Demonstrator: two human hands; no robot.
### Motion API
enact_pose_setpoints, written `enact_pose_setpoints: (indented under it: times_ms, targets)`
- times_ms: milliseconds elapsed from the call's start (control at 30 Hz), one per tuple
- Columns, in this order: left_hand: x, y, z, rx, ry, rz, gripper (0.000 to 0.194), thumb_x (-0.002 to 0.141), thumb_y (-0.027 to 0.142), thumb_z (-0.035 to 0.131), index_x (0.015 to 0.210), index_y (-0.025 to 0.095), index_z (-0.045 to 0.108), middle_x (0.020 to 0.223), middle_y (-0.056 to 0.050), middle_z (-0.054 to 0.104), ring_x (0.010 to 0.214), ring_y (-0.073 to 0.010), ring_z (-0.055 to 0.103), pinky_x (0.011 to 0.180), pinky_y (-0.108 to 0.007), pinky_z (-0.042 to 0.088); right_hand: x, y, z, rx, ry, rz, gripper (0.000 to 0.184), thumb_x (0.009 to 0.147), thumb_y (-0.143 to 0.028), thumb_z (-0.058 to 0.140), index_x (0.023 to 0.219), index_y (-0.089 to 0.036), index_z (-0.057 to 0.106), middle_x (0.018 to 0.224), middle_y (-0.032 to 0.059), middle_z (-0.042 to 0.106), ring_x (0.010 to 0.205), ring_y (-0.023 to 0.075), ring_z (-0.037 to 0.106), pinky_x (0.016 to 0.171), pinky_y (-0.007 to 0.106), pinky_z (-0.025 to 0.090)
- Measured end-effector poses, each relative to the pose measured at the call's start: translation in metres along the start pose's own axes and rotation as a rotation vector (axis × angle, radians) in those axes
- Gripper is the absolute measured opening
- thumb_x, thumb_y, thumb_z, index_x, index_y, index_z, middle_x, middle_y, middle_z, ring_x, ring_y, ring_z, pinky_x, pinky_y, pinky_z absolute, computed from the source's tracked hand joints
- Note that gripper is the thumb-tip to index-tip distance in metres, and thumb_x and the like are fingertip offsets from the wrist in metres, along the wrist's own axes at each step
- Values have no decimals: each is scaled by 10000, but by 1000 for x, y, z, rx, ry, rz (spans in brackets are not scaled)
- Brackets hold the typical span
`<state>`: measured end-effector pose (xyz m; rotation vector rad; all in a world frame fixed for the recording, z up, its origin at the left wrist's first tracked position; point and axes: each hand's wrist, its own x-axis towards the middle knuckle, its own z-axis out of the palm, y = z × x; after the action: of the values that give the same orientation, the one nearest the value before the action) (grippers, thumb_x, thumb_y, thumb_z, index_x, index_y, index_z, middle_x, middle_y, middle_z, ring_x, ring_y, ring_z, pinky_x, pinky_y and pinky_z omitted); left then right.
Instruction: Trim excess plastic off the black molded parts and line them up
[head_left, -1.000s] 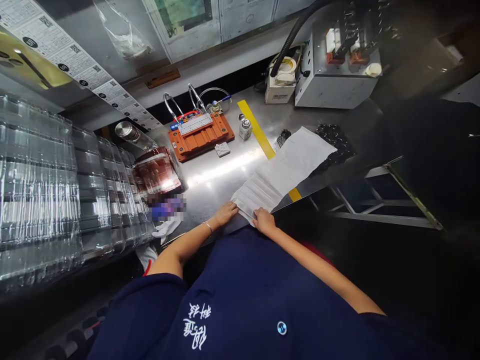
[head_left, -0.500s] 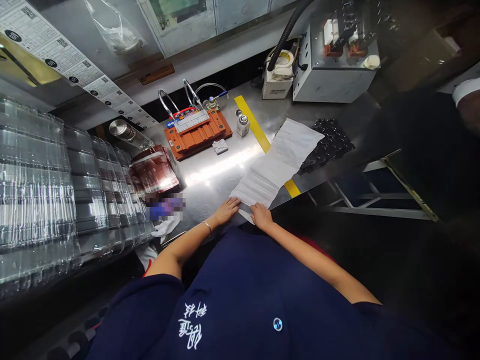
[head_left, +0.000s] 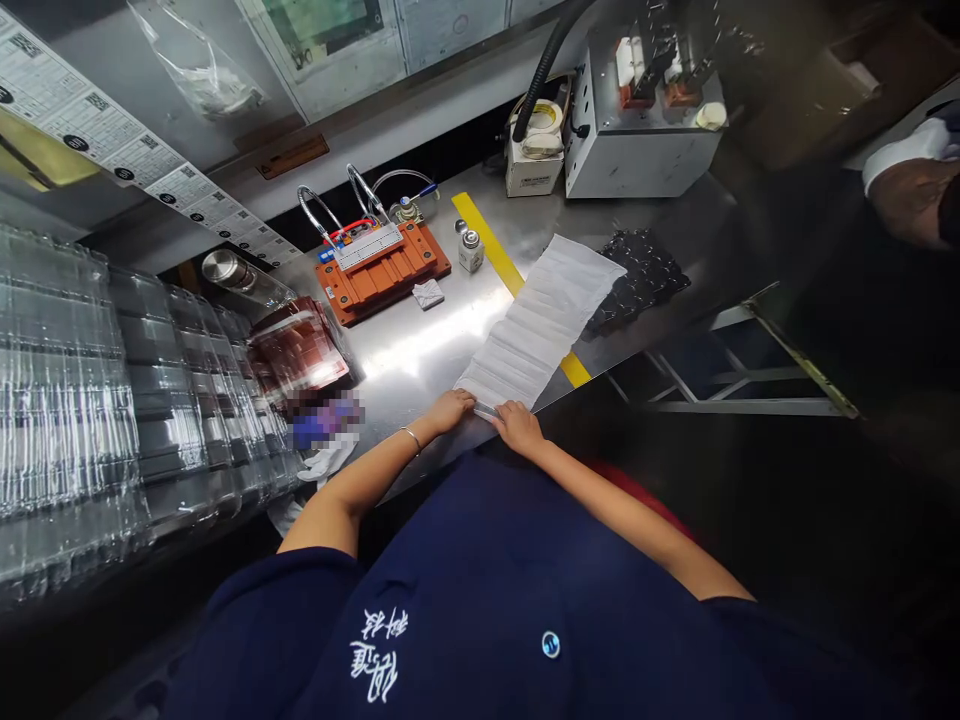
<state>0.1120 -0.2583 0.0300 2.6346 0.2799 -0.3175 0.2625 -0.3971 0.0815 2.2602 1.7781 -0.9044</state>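
A long white wrinkled sheet (head_left: 538,325), cloth or paper, lies spread at a slant over the metal workbench (head_left: 401,370). Its near edge is turned over into a narrow fold. My left hand (head_left: 451,409) is closed on the left end of that fold, fingers curled. At the right end, my right hand (head_left: 519,429) grips the same edge with bent fingers. The sheet's far right part overlaps a pile of small black parts (head_left: 637,272). Part of the fold is hidden under my fingertips.
Behind stands an orange fixture (head_left: 386,270) with hoses, beside a small pump bottle (head_left: 470,252) and a folded white pad (head_left: 428,294). Stacked clear plastic trays (head_left: 67,400) fill the left. A grey machine box (head_left: 641,165) is at the back; another person's gloved hand (head_left: 911,185) is far right.
The loose flap at the sheet's near edge is now turned into a narrow strip under my hands. The sheet lies flatter and straighter. The whole view has shifted slightly.
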Motion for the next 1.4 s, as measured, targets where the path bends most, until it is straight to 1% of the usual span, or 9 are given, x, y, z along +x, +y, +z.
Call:
enact_pose_setpoints:
  times_ms: [133,267,333,400,567,767,933,1200,1400]
  targets:
    - [2,2,-4,-3,-16,-14,257,918,318,569,1109,152,613,1136,-82,632,1012,-201,619,879,-425,528,-5,-1,3,5,15,-27,403,930,-455,501,1214,-179,575,1218,120,593,1151,241,507,947,343,429]
    - [3,2,-5,-13,-15,-41,275,919,331,566,1127,156,605,1148,-84,624,1006,-201,617,870,-421,529,-1,4,7,-11,16,20,265,948,-363,503,1081,-163,615,1136,84,613,1076,209,553,913,377,456]
    - [4,1,-4,-19,-10,-60,268,919,331,566,1117,156,608,1140,-83,626,1004,-200,617,869,-419,529,2,5,7,-19,23,48,247,951,-356,504,1052,-162,617,1117,71,616,1050,199,569,903,398,472]
    - [7,-1,-4,-25,-5,-78,263,919,329,565,1111,156,611,1135,-82,628,1003,-200,617,869,-419,529,2,3,6,-25,35,41,254,944,-357,521,1089,-168,608,1161,77,603,1069,204,567,918,415,475]
    - [15,-5,-4,-40,-16,-102,278,918,333,567,1134,161,603,1159,-86,620,1008,-201,616,867,-418,531,-2,-9,6,-41,34,-65,299,941,-345,532,1185,-179,578,1243,87,574,1118,221,558,943,441,477]
    - [23,-12,-2,-36,-47,-101,300,917,337,569,1158,161,593,1175,-90,613,1013,-205,615,866,-421,533,2,-15,7,-73,20,-45,313,934,-342,552,1192,-168,576,1217,88,594,1081,215,589,915,438,510]
    - [26,-13,-5,4,-64,-59,292,918,337,567,1149,159,595,1154,-87,620,986,-196,622,845,-406,541,4,-17,5,-77,14,-44,301,930,-343,560,1166,-160,590,1207,91,601,1069,210,596,911,430,515]
    - [10,-5,-16,118,-98,99,252,914,334,572,1080,151,622,1113,-79,634,1024,-208,610,890,-436,516,9,-6,-1,-34,-5,-74,290,933,-341,554,1166,-171,593,1222,88,596,1079,209,593,915,429,515]
    - [16,-8,-18,150,-130,150,259,918,314,569,1114,150,609,1132,-82,628,1003,-201,618,865,-418,531,8,-5,-6,-31,3,-51,284,934,-342,553,1154,-169,598,1220,86,597,1081,209,592,913,430,515]
